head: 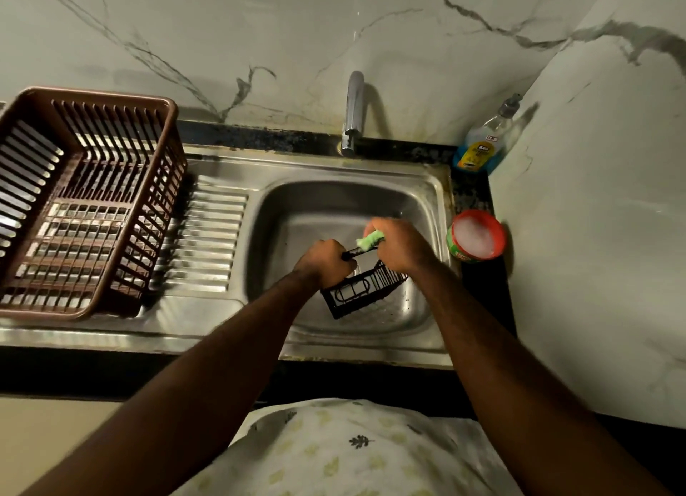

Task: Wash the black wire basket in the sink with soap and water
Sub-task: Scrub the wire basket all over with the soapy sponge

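Observation:
The black wire basket (pixel 362 291) hangs tilted over the steel sink (pixel 319 198) bowl. My left hand (pixel 324 260) grips its top edge from the left. My right hand (pixel 399 243) holds a green sponge (pixel 370 240) and presses it against the same top rim of the basket. The basket's far side is hidden behind both hands. No water runs from the tap (pixel 354 113).
A brown plastic dish rack (pixel 85 206) stands on the drainboard at left. A tub of foamy soap (pixel 477 236) sits on the counter right of the sink, a dish liquid bottle (pixel 482 145) in the back corner. Marble walls close in behind and at right.

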`<control>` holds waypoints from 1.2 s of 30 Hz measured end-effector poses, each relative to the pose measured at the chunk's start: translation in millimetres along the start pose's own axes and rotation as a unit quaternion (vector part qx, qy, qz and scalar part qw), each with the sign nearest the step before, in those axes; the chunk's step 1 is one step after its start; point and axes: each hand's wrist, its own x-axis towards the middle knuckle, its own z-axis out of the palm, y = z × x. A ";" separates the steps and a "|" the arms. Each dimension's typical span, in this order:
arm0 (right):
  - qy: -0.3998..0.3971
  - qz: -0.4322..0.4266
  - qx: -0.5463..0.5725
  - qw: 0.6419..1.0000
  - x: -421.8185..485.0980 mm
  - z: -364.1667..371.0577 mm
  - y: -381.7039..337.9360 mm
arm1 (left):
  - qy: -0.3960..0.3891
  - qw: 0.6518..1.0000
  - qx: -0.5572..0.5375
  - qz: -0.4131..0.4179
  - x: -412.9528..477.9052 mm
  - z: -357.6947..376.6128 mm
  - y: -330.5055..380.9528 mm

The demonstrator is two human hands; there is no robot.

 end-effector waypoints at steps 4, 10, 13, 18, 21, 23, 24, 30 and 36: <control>-0.001 -0.009 0.056 0.998 6.8 -10.5 10.8 | -0.003 1.000 -0.002 0.005 3.6 -3.3 0.2; -0.083 -0.113 -0.017 0.990 12.0 9.4 -12.3 | 0.006 1.000 0.022 0.019 -1.0 -5.3 5.1; -0.103 -0.095 -0.041 0.989 20.9 1.1 0.8 | -0.006 1.000 0.003 0.010 -1.5 -6.9 2.0; -0.077 -0.036 0.017 0.996 29.0 -14.2 32.4 | -0.007 1.000 -0.009 0.009 -2.7 -7.0 2.7; -0.103 -0.089 0.011 0.991 27.2 -4.6 15.2 | -0.006 1.000 -0.007 0.001 -2.0 -4.9 2.8; -0.118 -0.122 0.001 0.985 25.0 5.2 1.8 | -0.004 1.000 -0.004 0.000 -1.6 -4.5 1.5; -0.115 -0.134 -0.007 0.984 24.2 6.9 -1.5 | -0.004 1.000 -0.005 0.001 -1.2 -4.5 0.5; -0.058 -0.018 0.096 0.994 27.0 -8.5 43.1 | -0.016 1.000 -0.016 0.006 5.5 -7.1 -4.6; -0.017 0.026 0.230 0.973 17.8 4.9 39.0 | 0.000 0.997 0.070 0.022 9.0 -9.7 4.1</control>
